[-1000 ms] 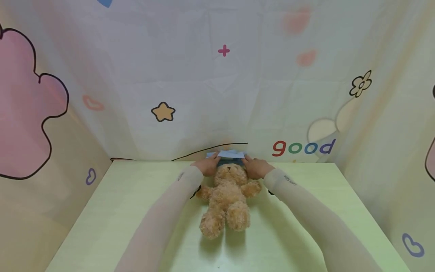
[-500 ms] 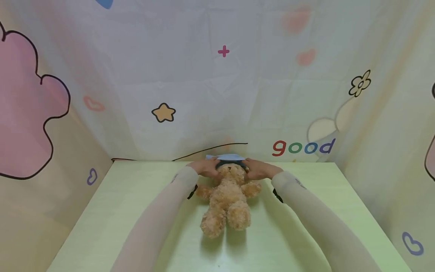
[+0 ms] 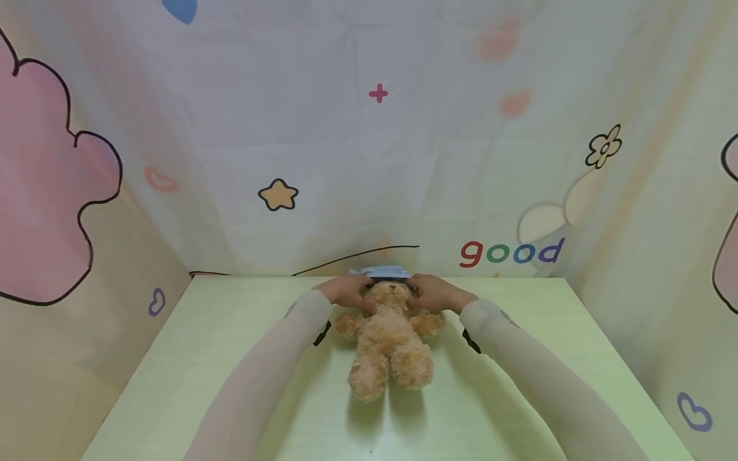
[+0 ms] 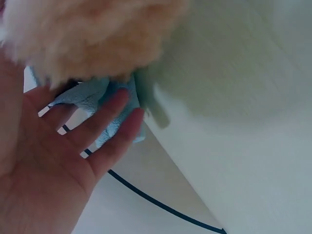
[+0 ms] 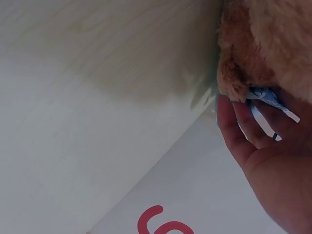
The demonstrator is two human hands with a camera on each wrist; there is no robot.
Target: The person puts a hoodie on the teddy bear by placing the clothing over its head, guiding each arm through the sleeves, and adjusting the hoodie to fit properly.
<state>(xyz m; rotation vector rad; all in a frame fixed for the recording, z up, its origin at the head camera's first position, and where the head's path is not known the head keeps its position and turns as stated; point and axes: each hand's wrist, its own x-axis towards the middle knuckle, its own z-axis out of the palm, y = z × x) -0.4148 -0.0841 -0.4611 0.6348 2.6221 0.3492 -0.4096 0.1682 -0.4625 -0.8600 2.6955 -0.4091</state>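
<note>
A light brown teddy bear (image 3: 393,336) lies face up on the pale green table (image 3: 248,358), its head toward the back wall. A light blue cloth (image 3: 385,271) with a dark edge sits over the top of its head. My left hand (image 3: 348,292) grips the cloth at the left side of the head, thumb low against the cheek. On the other side my right hand (image 3: 441,292) holds the cloth and the head's edge. Both wrist views show outer fingers partly spread beside the crinkled cloth (image 4: 87,96); the pinching fingertips are mostly hidden by the bear's fur (image 5: 287,44).
Close behind the bear's head hangs a printed fabric wall (image 3: 323,160), with a star and the word "good" on it. Fabric walls (image 3: 46,346) also border the left and right sides of the table.
The cloth has come lower over the bear's head, and its raised front flap no longer shows. Both hands have slid down along the head. The bear's legs have shifted slightly right.
</note>
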